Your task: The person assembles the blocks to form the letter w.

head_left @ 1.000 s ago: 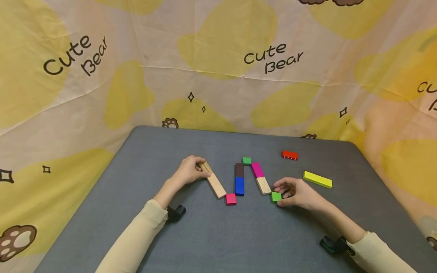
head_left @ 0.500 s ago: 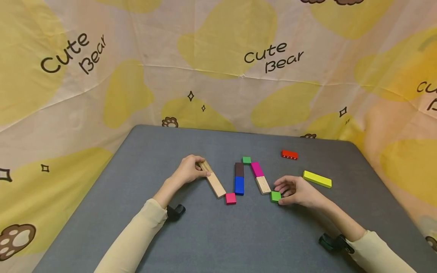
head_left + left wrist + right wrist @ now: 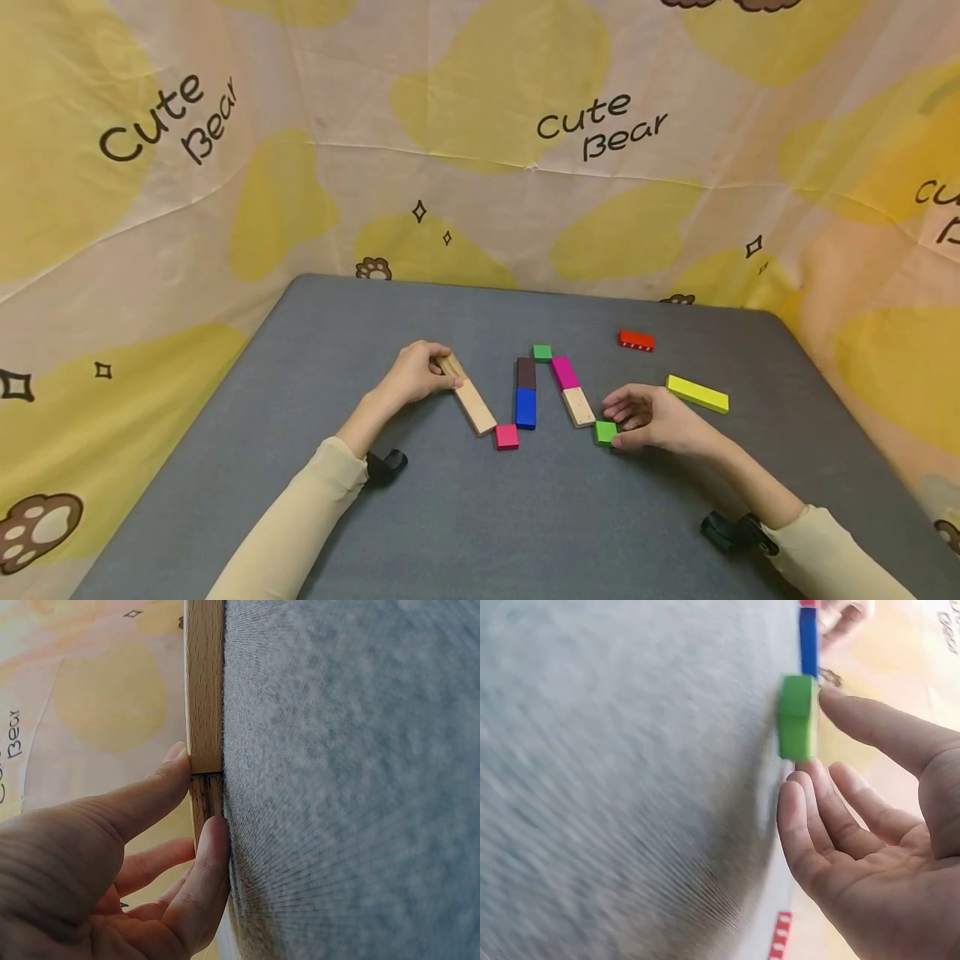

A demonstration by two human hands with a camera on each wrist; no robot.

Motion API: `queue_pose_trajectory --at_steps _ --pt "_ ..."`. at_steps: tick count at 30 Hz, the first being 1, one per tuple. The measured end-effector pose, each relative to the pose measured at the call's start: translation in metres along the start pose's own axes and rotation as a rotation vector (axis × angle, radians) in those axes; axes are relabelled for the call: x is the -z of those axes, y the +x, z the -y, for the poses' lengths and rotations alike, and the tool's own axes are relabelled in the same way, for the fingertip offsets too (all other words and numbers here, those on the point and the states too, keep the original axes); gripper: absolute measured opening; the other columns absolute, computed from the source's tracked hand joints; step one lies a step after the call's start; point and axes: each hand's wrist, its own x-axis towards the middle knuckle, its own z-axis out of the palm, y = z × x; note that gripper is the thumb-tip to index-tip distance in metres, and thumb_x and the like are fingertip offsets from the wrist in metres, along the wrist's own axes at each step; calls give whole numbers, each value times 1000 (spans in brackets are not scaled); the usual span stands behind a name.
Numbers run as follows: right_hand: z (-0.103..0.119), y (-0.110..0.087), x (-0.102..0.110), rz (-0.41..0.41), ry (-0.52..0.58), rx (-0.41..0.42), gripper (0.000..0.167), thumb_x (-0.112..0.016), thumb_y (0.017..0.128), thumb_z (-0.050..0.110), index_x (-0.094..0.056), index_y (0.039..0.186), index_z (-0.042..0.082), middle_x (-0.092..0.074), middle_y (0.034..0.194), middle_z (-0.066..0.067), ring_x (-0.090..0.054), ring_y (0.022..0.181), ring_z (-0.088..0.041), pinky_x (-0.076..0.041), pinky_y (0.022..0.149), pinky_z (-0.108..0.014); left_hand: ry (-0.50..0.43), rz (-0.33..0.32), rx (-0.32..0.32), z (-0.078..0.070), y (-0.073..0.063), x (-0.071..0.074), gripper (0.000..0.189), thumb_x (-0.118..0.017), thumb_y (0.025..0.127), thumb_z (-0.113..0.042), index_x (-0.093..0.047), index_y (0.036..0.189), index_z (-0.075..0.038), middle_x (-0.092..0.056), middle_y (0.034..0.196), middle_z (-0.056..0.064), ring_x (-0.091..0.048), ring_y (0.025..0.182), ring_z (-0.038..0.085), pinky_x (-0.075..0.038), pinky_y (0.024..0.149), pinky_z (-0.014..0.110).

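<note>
My left hand (image 3: 415, 375) pinches a small natural wood block (image 3: 453, 367) between thumb and fingers. End to end with it lies a longer plain wood block (image 3: 205, 690), slanting down to a pinkish-red block (image 3: 507, 437). My right hand (image 3: 648, 417) is beside a bright green block (image 3: 795, 716), its fingers loosely bent and the thumb tip close to the block's edge. Between the hands, a blue block (image 3: 526, 408) joins a dark brown one (image 3: 527, 372). A darker green block (image 3: 542, 352) follows, then a magenta block (image 3: 566, 372) and a pale wood block (image 3: 578, 407).
Beyond my right hand lie a long yellow block (image 3: 697, 394) and a red block (image 3: 636, 340) with white marks on its side. Everything rests on a grey cloth-covered table (image 3: 465, 525). A patterned yellow fabric (image 3: 465, 108) hangs behind the far edge.
My right thumb has eased slightly away from the bright green block and the hand has risen a little. The left hand and the blocks stay where they were.
</note>
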Motion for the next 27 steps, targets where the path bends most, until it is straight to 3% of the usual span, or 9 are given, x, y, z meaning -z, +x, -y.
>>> queue_pose_trajectory --at_steps 5,8,12,20,27 --pt "0 -10 22 -141 -106 28 46 -84 80 14 -63 118 -4 -67 107 -17 -62 96 -32 -54 78 -30 -3 6 -3 -1 2 -1 61 -84 82 -22 -60 133 2 -56 123 19 -60 87 17 -51 72 30" --pt "-3 -16 42 -227 -175 6 44 -84 80 18 -66 116 -1 -67 108 -16 -63 94 -31 -53 77 -28 -2 8 -8 -2 2 -1 61 -83 82 -22 -60 133 2 -55 123 19 -60 88 17 -51 72 29" --pt "-13 -23 70 -277 -204 -40 45 -84 81 22 -66 117 0 -67 111 -18 -64 96 -31 -52 77 -24 3 5 -10 -1 1 -1 61 -83 82 -22 -60 132 3 -56 122 19 -60 87 17 -51 71 29" --pt "-39 -33 106 -233 -209 -48 44 -81 84 19 -66 121 1 -65 119 -19 -60 109 -40 -49 83 -19 7 -1 -9 1 0 0 60 -84 82 -22 -60 132 3 -57 120 19 -59 84 16 -50 69 29" --pt "-56 -35 112 -185 -199 -101 43 -82 83 21 -69 120 5 -67 118 -13 -63 109 -29 -51 81 -24 3 0 0 1 0 0 61 -84 81 -22 -60 132 3 -56 121 18 -59 84 16 -50 69 28"
